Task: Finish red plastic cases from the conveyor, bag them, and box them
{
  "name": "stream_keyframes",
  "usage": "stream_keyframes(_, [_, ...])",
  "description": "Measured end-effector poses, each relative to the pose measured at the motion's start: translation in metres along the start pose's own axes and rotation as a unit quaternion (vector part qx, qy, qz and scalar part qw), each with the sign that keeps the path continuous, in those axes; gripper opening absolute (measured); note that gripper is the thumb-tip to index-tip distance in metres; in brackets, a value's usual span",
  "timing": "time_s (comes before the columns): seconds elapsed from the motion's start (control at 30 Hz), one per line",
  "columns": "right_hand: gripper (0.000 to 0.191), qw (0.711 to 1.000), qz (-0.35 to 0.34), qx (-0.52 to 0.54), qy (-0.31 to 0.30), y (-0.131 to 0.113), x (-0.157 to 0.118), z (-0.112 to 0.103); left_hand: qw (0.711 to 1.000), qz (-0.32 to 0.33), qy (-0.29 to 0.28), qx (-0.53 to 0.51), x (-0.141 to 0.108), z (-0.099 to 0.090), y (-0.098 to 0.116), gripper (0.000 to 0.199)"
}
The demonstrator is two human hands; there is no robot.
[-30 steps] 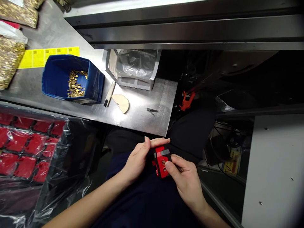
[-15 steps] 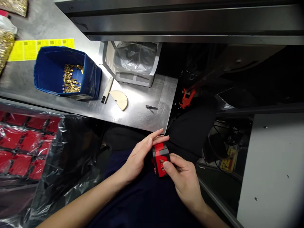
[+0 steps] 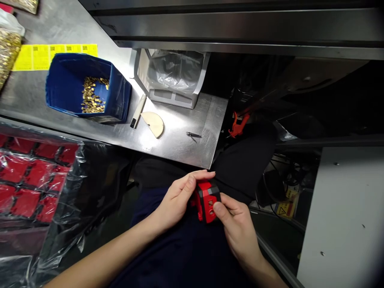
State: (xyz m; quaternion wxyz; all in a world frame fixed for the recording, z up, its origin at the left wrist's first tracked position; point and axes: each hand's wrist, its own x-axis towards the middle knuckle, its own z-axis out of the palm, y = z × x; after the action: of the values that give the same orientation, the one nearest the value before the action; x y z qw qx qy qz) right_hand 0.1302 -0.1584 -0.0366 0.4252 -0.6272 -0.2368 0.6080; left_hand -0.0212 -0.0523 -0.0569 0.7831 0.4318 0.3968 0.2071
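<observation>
Housing [image 3: 208, 202] of red and black plastic sits toward six o'clock from the view's centre, over the person's lap. The right hand [image 3: 240, 224] is clamped on it at its three-o'clock side, thumb on the near face. The left hand [image 3: 177, 198] is not closed around it; its extended fingers lie across the twelve-o'clock edge, touching.

Clocked from the housing, the metal nail clippers [image 3: 194, 135] lie on the steel table [image 3: 177, 150] between eleven and twelve. The pale half-disc [image 3: 155, 125] lies toward eleven, just beside a white-handled tool [image 3: 138, 111]. A blue bin [image 3: 118, 94] holding small gold-coloured pieces [image 3: 93, 100] stands at ten, red parts [image 3: 27, 202] under clear plastic at nine.
</observation>
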Motion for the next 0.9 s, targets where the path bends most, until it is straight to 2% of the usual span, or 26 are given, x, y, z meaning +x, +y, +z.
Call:
stream_keyframes(0.13, [0.023, 0.994, 0.013, 0.106, 0.021, 0.01, 0.002, -0.005, 0.995, 0.058, -0.03, 0.08, -0.004, -0.005, 0.002, 0.028])
stream_keyframes(0.23, [0.023, 0.993, 0.012, 0.118, 0.021, 0.013, 0.003, -0.005, 0.994, 0.068, -0.032, 0.084, -0.004, -0.006, 0.004, 0.027])
stream_keyframes(0.33, [0.024, 0.997, -0.003, 0.067, 0.034, 0.011, 0.002, -0.004, 0.994, 0.066, -0.017, 0.085, -0.004, -0.004, 0.006, 0.025])
stream_keyframes(0.43, [0.025, 0.999, -0.026, -0.031, 0.035, 0.004, -0.001, -0.002, 0.995, 0.062, -0.015, 0.073, -0.003, -0.002, 0.007, 0.026])
stream_keyframes(0.57, [0.023, 0.989, -0.056, -0.129, 0.033, -0.004, -0.005, 0.002, 0.995, 0.066, 0.0, 0.071, -0.004, 0.002, 0.008, 0.03])
stream_keyframes(0.7, [0.021, 0.979, -0.08, -0.177, 0.054, -0.004, -0.005, 0.005, 0.992, 0.073, 0.02, 0.103, -0.005, 0.009, 0.005, 0.039])
stream_keyframes(0.9, [0.019, 0.979, -0.081, -0.184, 0.046, -0.004, -0.006, 0.006, 0.996, -0.03, 0.062, 0.062, -0.002, 0.011, 0.0, 0.041])
